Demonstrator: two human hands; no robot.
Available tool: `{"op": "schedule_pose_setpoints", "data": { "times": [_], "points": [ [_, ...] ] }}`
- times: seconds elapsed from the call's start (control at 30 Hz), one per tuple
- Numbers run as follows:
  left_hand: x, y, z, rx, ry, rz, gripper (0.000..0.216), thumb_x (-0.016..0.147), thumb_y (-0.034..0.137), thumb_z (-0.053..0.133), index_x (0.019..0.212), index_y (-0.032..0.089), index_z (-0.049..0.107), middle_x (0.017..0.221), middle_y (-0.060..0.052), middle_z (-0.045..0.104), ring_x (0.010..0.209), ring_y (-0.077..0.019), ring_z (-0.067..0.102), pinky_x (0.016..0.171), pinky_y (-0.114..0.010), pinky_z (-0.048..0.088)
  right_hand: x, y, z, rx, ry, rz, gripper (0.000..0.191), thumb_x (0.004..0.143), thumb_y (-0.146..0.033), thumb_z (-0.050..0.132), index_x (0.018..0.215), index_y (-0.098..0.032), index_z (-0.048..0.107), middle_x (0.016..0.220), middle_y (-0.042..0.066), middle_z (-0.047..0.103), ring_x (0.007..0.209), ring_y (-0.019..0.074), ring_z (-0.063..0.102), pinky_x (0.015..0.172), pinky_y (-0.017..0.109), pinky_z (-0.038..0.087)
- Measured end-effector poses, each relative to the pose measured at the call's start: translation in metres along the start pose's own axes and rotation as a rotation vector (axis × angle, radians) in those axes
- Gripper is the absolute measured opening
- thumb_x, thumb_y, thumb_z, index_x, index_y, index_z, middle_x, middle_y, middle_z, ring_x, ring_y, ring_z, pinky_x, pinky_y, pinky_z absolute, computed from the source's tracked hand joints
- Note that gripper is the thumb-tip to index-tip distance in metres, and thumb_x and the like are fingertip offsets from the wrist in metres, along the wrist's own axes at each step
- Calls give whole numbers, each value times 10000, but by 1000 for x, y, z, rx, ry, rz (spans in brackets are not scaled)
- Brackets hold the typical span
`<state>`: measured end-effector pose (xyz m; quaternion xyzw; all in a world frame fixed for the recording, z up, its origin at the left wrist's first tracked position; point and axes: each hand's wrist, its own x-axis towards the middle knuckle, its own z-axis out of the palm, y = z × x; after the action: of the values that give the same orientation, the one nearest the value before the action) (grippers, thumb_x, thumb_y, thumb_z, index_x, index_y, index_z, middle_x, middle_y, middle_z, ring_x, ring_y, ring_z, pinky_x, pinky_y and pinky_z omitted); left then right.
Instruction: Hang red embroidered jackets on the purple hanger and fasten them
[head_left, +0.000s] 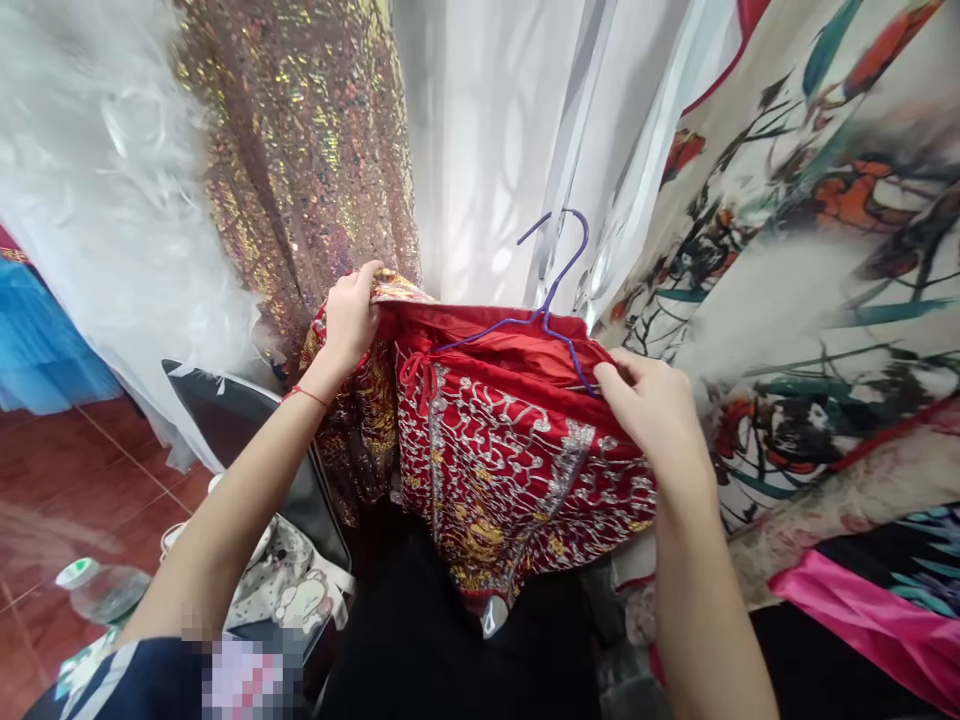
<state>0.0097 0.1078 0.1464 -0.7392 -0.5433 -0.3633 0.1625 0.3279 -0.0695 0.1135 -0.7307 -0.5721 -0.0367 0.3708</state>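
Observation:
A red skirt with silver and gold embroidery hangs spread between my two hands. My left hand is closed on the left end of its waistband, fingers over the far side. At the right end, my right hand pinches the waistband between thumb and fingers. Inside the opening, against the red lining, sits a purple wire hanger, its hook standing up above the waistband. A red tie in a bow shows at the front left of the skirt.
Behind hang a gold sequined garment, white sheer fabric and a floral-print garment. White feathery material fills the upper left. A dark chair back, a spotted bag and a clear bottle are lower left.

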Motion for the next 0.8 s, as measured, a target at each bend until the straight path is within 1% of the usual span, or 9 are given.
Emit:
{"op": "schedule_pose_setpoints", "data": {
  "times": [0.07,0.17,0.23,0.3,0.4,0.57,0.67,0.73,0.8],
  "points": [
    [-5,-3,6,-5,-64,63,634,823,102,473,1453,170,452,1364,-153,625,1261,-288,576,1055,-429,461,-5,12,2,4,28,-26,304,826,-398,436,781,-214,674,799,73,644,720,214,540,660,302,363],
    [-21,-7,19,65,-427,60,561,856,163,508,1415,143,472,1263,-191,673,1175,-326,643,958,-427,505,-5,31,10,82,-63,-70,326,818,-381,428,828,-216,709,881,74,699,785,228,599,711,313,416],
    [-33,-6,25,114,-627,-34,479,892,209,504,1360,108,513,1194,-230,694,1116,-351,680,909,-433,521,1,41,14,144,-158,-66,339,804,-371,430,846,-217,729,845,60,727,802,239,628,756,327,448],
    [-42,-4,26,172,-675,-163,458,903,256,513,1310,49,548,1180,-290,682,1118,-380,682,902,-445,527,7,47,14,212,-225,-69,357,779,-369,451,889,-210,752,867,55,754,847,257,655,811,347,474],
    [-43,-1,21,297,-653,-278,441,871,273,546,1217,17,640,1179,-329,672,1144,-415,667,916,-471,530,11,50,10,322,-291,-93,399,770,-385,469,958,-197,767,952,49,772,929,267,677,883,362,494],
    [-29,-7,4,282,-591,-268,370,861,299,551,1111,109,746,1133,-242,713,1130,-395,664,929,-461,515,9,53,8,341,-312,-73,385,773,-390,479,938,-181,756,911,38,762,900,253,670,871,350,498],
    [-18,-6,-16,208,-375,-248,328,863,295,513,1049,188,760,1098,-170,724,1130,-369,642,937,-468,492,11,54,1,275,-276,-72,335,761,-373,472,853,-184,733,796,22,723,825,235,646,810,330,485],
    [-13,1,-35,187,-219,-220,315,866,307,499,1031,213,751,1058,-136,723,1123,-349,631,938,-456,475,13,53,-7,199,-172,-61,321,757,-369,458,815,-190,718,753,25,696,776,223,623,770,320,463],
    [-12,12,-57,184,-142,-174,304,877,331,485,998,225,743,984,-104,717,1100,-322,633,917,-422,464,14,54,-15,146,-25,-36,325,760,-367,448,829,-191,712,747,40,686,720,210,595,734,317,443]
  ]
}}
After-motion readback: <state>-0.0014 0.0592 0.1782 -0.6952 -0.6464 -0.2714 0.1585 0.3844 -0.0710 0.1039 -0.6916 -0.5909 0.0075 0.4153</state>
